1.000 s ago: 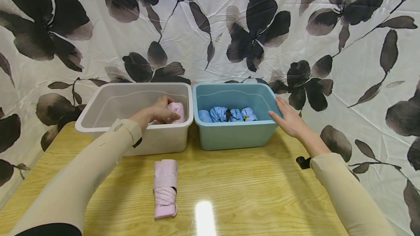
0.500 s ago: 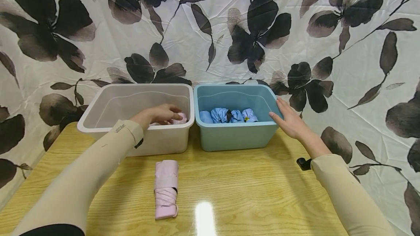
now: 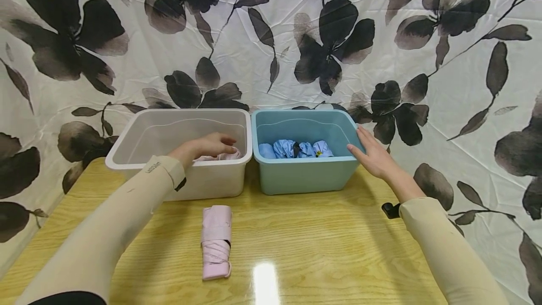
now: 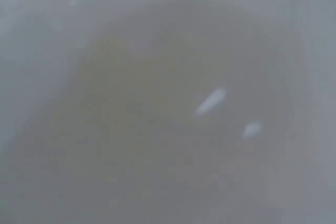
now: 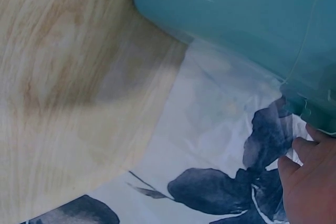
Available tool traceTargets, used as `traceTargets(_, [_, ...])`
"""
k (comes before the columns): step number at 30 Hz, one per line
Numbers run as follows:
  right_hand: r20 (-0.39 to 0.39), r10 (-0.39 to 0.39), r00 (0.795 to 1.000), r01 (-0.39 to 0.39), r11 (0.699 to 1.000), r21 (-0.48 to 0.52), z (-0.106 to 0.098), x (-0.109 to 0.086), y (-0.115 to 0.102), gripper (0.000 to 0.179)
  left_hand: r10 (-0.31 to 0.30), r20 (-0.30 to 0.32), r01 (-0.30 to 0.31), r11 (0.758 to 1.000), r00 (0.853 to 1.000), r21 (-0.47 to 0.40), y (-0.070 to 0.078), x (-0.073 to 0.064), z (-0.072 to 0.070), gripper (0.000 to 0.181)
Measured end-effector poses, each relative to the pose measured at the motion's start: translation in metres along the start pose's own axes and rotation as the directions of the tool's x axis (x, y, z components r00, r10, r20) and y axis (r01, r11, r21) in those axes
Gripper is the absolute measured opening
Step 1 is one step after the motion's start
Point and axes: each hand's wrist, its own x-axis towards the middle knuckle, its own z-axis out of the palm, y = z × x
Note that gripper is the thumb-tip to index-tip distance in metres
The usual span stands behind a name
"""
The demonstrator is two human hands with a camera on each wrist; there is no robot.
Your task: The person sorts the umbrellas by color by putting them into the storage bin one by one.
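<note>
My left hand (image 3: 207,146) reaches into the beige bin (image 3: 216,183), its fingers extended low over a pink bundle (image 3: 228,156) near the right end wall. The front rim and the hand hide much of that bundle. At the other bin, the blue one (image 3: 305,178), my right hand (image 3: 374,154) rests on the right rim with straight fingers. On the table in front of the beige bin lies a pink folded umbrella (image 3: 217,244), wrapped with its strap. The left wrist view shows only a blurred pale surface.
Several blue bundles (image 3: 284,148), rolled up small, lie in a row inside the blue bin. Both bins stand side by side at the back of the wooden table (image 3: 322,239). A floral cloth (image 3: 279,46) hangs right behind them.
The pink bundle under my left hand has sunk lower in the beige bin, and the hand's fingers have come down over it. My right hand has stayed on the blue rim.
</note>
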Motion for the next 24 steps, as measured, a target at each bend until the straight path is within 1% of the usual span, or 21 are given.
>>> traceTargets(2, [0.002,-0.003,1.000,0.003,1.000,-0.001,0.000,0.001,0.000,0.082,0.033,-0.040,-0.033,0.999,0.999,0.010,0.002,-0.003,-0.002,0.058])
traceTargets(4, [0.005,-0.005,1.000,0.005,1.000,0.003,0.000,0.001,-0.001,0.082,0.060,-0.086,-0.060,0.998,0.994,0.003,0.005,-0.006,-0.003,0.056])
traceTargets(7, [0.006,-0.006,1.000,0.006,1.000,0.010,0.000,0.000,-0.001,0.082,0.103,-0.154,-0.107,0.994,0.983,-0.018,0.013,-0.014,-0.003,0.054])
traceTargets(10, [0.003,-0.004,1.000,0.004,1.000,0.012,0.000,-0.001,0.000,0.082,0.140,-0.221,-0.149,0.988,0.965,-0.025,0.025,-0.027,-0.001,0.052])
traceTargets(14, [-0.002,-0.004,1.000,0.004,1.000,0.015,0.000,-0.002,0.001,0.082,0.199,-0.296,-0.207,0.978,0.934,0.003,0.038,-0.047,0.004,0.051])
traceTargets(17, [-0.005,-0.006,1.000,0.006,1.000,0.018,0.000,-0.002,0.001,0.081,0.242,-0.347,-0.254,0.967,0.906,0.012,0.042,-0.061,0.009,0.050])
traceTargets(20, [-0.005,-0.009,1.000,0.009,1.000,0.019,0.001,-0.002,0.000,0.082,0.251,-0.401,-0.275,0.962,0.881,0.000,0.042,-0.075,0.015,0.049])
traceTargets(22, [-0.005,-0.010,1.000,0.010,1.000,0.018,0.001,-0.002,0.000,0.083,0.254,-0.445,-0.287,0.958,0.859,-0.007,0.041,-0.086,0.019,0.048])
traceTargets(24, [-0.005,-0.012,1.000,0.012,1.000,0.014,0.002,-0.001,0.000,0.083,0.249,-0.489,-0.287,0.958,0.836,-0.004,0.038,-0.096,0.024,0.048])
